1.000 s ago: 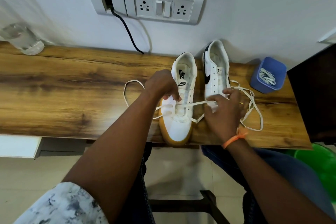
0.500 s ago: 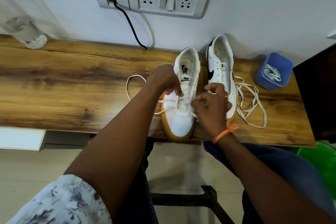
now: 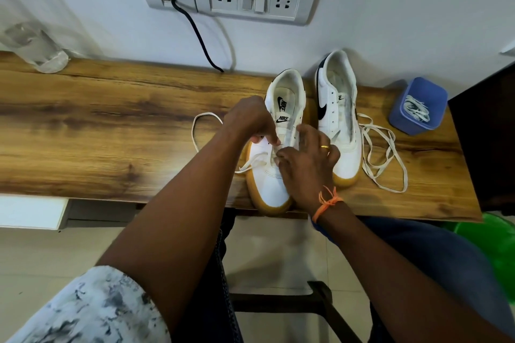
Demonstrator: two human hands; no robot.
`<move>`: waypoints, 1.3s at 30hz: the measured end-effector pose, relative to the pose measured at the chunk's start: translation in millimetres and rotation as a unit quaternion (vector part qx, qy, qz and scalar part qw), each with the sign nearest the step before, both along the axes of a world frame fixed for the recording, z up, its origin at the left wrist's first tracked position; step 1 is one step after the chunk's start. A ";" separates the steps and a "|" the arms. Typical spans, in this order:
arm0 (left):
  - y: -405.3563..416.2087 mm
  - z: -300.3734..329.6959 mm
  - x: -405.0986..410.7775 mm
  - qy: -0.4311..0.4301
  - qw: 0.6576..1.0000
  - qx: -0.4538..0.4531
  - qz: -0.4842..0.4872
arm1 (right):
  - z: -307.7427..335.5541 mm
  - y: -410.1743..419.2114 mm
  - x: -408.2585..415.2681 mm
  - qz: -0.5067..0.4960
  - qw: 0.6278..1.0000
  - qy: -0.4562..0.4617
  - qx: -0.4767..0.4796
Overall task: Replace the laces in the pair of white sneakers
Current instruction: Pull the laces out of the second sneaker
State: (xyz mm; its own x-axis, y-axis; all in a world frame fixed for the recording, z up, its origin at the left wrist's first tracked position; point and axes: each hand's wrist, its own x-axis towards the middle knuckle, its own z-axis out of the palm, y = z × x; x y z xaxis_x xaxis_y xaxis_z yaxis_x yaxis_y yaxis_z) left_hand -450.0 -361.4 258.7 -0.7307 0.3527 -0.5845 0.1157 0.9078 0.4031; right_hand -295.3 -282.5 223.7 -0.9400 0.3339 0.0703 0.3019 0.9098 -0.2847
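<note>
Two white sneakers with gum soles stand on the wooden desk (image 3: 111, 125). The left sneaker (image 3: 271, 186) lies under both hands and has a white lace (image 3: 203, 120) through its lower eyelets, one end looping off to the left. My left hand (image 3: 250, 122) pinches the lace at the shoe's left eyelet row. My right hand (image 3: 306, 164) rests over the tongue, with thumb and forefinger pinching the lace near the middle. The right sneaker (image 3: 338, 120) stands beside it without a lace. A loose white lace (image 3: 384, 156) lies coiled on the desk to its right.
A blue cup (image 3: 418, 106) holding more white laces stands at the desk's right end, next to a dark panel (image 3: 485, 133). A clear glass (image 3: 36, 47) stands at the back left. A black cable (image 3: 200, 36) hangs from the wall socket.
My right hand has moved left from beside the right sneaker onto the left sneaker's tongue. The lace it had pulled taut to the right is now slack at the eyelets.
</note>
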 end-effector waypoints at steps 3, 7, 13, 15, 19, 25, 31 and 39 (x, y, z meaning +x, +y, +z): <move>-0.1 -1.5 0.0 0.000 1.000 0.004 0.006 | -4.8 0.3 -3.2 -0.026 0.999 -0.018 -0.008; -0.6 1.3 -0.2 -0.008 1.000 0.005 0.007 | 9.7 7.5 -0.4 -0.033 0.999 0.020 0.016; -1.5 0.8 1.7 -0.013 1.000 0.011 0.020 | 18.3 58.9 11.1 -0.158 0.982 -0.004 -0.103; -0.3 3.0 2.8 -0.014 1.000 0.012 0.023 | 17.4 53.3 13.8 -0.125 0.985 -0.005 -0.118; 1.4 6.2 3.4 -0.019 0.999 0.013 0.037 | 15.1 20.0 10.2 0.017 0.994 0.057 -0.093; 3.6 7.4 6.9 -0.096 0.993 0.026 0.063 | -7.8 -0.3 -3.3 0.059 0.997 0.026 -0.031; 5.2 5.4 8.2 -0.109 0.991 0.029 0.072 | -4.0 10.7 -2.8 0.022 0.985 0.097 -0.139; 2.6 5.2 7.6 -0.103 0.991 0.038 0.077 | -4.1 16.2 0.9 -0.100 0.958 0.164 -0.211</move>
